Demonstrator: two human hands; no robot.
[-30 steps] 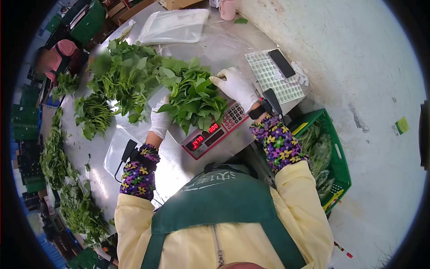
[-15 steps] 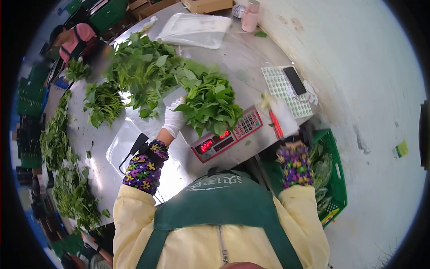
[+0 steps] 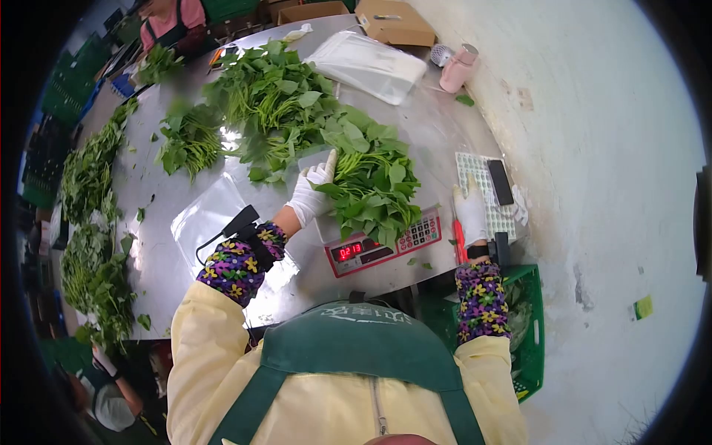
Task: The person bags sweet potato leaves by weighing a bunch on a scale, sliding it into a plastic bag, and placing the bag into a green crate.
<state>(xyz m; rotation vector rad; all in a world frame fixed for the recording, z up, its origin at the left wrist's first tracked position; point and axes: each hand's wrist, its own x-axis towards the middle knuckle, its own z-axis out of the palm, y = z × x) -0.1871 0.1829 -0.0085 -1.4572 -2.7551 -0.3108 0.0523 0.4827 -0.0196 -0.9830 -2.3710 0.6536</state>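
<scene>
A leafy bunch of greens with long stems [image 3: 378,185] lies on the digital scale [image 3: 386,245], covering most of its pan. The red display reads about 0.213. My left hand [image 3: 313,194], in a white glove, is at the stem side of the bunch, its fingers extended and touching the stems. My right hand [image 3: 470,213], also gloved, lies stretched out over the left edge of a sheet of round green-and-white stickers [image 3: 486,182]. Right beside its palm is a red, narrow tool [image 3: 458,239], its full shape partly hidden.
Piled greens [image 3: 274,96] spread behind the scale, with more along the left table edge [image 3: 93,245]. Clear plastic bags [image 3: 371,67], a pink bottle [image 3: 459,68] and a phone [image 3: 500,182] lie around. A green crate [image 3: 538,334] stands below right. Two co-workers are at left.
The view has shifted. The scale reading has dropped from about 0.224 to 0.213. My left hand stays by the bunch, and my right hand now shows more fully over the sticker sheet.
</scene>
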